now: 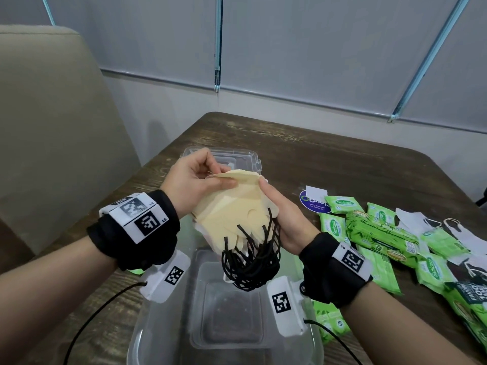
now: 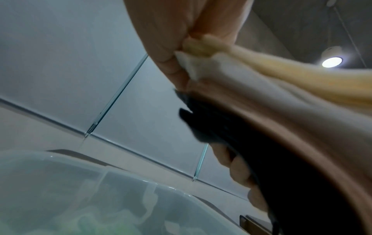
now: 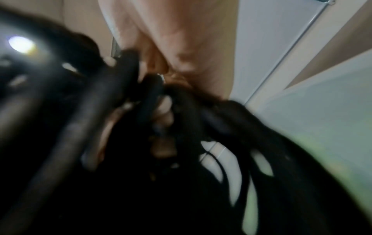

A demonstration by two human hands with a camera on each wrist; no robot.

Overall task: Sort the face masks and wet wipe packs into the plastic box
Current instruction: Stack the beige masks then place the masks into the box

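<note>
Both hands, left (image 1: 196,177) and right (image 1: 286,219), grip masks (image 1: 237,217) above box (image 1: 168,317); dangling loops (image 1: 250,264) may snag rim, fanned stack may slip.

masks (image 1: 237,214) are pale cream-yellow with black ear loops (image 1: 250,262), wipe packs (image 1: 379,233) bright green, box (image 1: 226,312) clear, table (image 1: 316,159) dark brown woodgrain

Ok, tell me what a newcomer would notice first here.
A stack of cream masks, black ear loops dangling, held by the left hand and right hand above the clear box. To the right, bright green wipe packs lie scattered on the brown table.
</note>
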